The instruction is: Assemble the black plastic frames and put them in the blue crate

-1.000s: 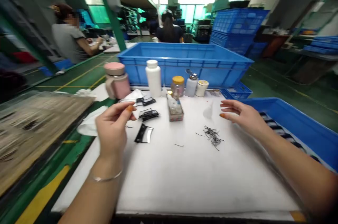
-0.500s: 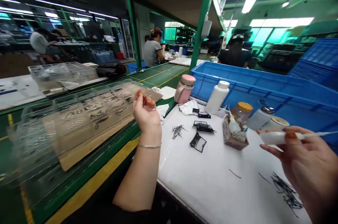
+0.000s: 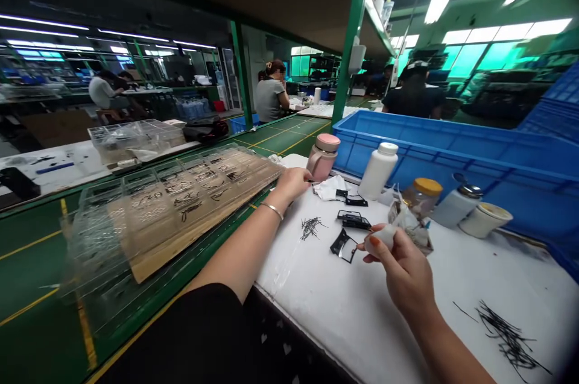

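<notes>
My right hand (image 3: 402, 272) is shut on a small white tube (image 3: 377, 239), just in front of a small box stuffed with white tissue (image 3: 409, 224). My left hand (image 3: 294, 184) rests at the edge of a clear compartment tray (image 3: 176, 197) holding black pins, close to a pink mug (image 3: 322, 157). Whether it holds anything small is hidden. On the white work surface (image 3: 362, 305) lie a loose bundle of black wire pins (image 3: 311, 227), black clips (image 3: 354, 220) and a black frame piece (image 3: 342, 246). A larger pin pile (image 3: 509, 336) sits at the lower right.
A blue plastic crate (image 3: 452, 161) runs behind a white bottle (image 3: 380, 170) and a yellow-lidded jar (image 3: 423, 197). A green shelf post (image 3: 348, 40) stands beyond. Co-workers sit further off, one in a grey shirt (image 3: 270, 99), another in dark clothing (image 3: 414, 99).
My view has swung left since the earliest frame. My right hand has moved left with the white tube, toward the tissue box. My left hand has moved right, toward the mug.
</notes>
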A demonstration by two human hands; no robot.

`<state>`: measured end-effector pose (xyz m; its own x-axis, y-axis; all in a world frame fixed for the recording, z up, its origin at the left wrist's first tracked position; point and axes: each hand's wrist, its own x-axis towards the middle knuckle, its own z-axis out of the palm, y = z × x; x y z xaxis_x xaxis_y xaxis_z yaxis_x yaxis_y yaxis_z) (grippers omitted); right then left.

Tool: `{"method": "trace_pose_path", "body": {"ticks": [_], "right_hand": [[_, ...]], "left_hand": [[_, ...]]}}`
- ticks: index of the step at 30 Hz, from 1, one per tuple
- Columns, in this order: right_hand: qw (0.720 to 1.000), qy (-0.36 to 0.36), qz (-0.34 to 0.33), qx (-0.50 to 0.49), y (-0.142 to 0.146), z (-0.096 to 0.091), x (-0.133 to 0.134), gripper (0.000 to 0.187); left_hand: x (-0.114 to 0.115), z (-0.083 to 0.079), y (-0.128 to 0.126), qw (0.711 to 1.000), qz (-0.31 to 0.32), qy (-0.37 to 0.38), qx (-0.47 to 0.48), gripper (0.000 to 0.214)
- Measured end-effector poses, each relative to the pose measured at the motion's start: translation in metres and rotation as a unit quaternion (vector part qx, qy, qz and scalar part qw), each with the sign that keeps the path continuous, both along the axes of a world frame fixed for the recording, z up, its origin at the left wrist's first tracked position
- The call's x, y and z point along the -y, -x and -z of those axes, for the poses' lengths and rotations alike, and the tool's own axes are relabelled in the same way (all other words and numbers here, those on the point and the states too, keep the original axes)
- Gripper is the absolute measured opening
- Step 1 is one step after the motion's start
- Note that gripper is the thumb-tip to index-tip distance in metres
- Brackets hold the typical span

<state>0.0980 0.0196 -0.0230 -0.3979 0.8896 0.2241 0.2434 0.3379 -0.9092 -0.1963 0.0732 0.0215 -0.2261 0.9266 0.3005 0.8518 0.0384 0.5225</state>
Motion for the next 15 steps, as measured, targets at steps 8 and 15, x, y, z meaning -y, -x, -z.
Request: {"method": "trace_pose_path", "body": {"ticks": [8,15], "right_hand": [[0.997,0.006,0.071,-0.040,0.002,-0.007,-0.006,0.037],[0.991,0.044,0.083,-0.093,0.001,-0.006,-0.013,0.046]], "left_hand": [[-0.070,0.015,-0.063,0.995,0.055,0.065,-0.056,0.030],[-0.085,0.007,-0.047,0.994,0.038,-0.004,0.102,0.024]]}}
